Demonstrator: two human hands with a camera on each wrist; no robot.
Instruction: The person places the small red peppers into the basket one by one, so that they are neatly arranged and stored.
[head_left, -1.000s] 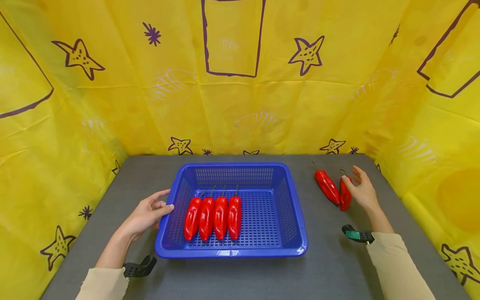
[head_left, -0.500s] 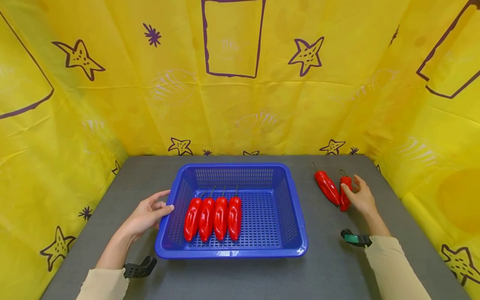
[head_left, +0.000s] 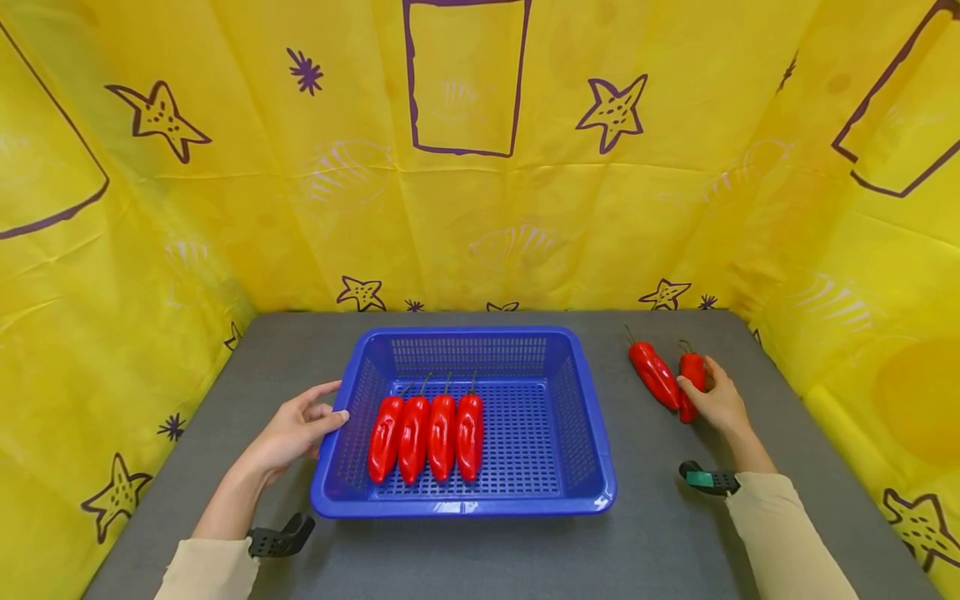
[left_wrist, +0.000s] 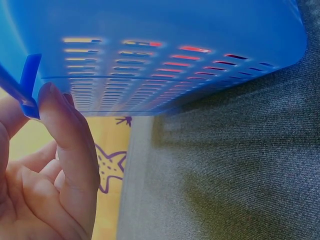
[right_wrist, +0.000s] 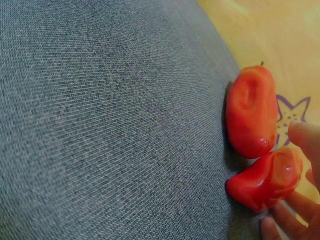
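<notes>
A blue plastic basket (head_left: 465, 506) with slotted walls stands on the dark grey table. My left hand (head_left: 295, 429) pinches its left rim; in the left wrist view the thumb (left_wrist: 62, 120) lies against the basket's edge. Several glossy red peppers (head_left: 441, 437) with thin stems lie side by side in the basket's left half. To the right of the basket, two more lie on the table. My right hand (head_left: 722, 404) is around the rightmost pepper (right_wrist: 270, 180), thumb on its left, fingers on its right. In the right wrist view, a small gap shows between thumb and pepper.
The other loose pepper (head_left: 654, 375) leans close to the rightmost one, their lower ends nearly meeting. Yellow cloth (head_left: 465, 233) with starfish drawings walls the table at the back and both sides. Each wrist carries a black camera strap (head_left: 281, 537).
My right hand has come down and toward the person along the rightmost pepper, its fingers now on either side. The left hand, basket and peppers have stayed in place.
</notes>
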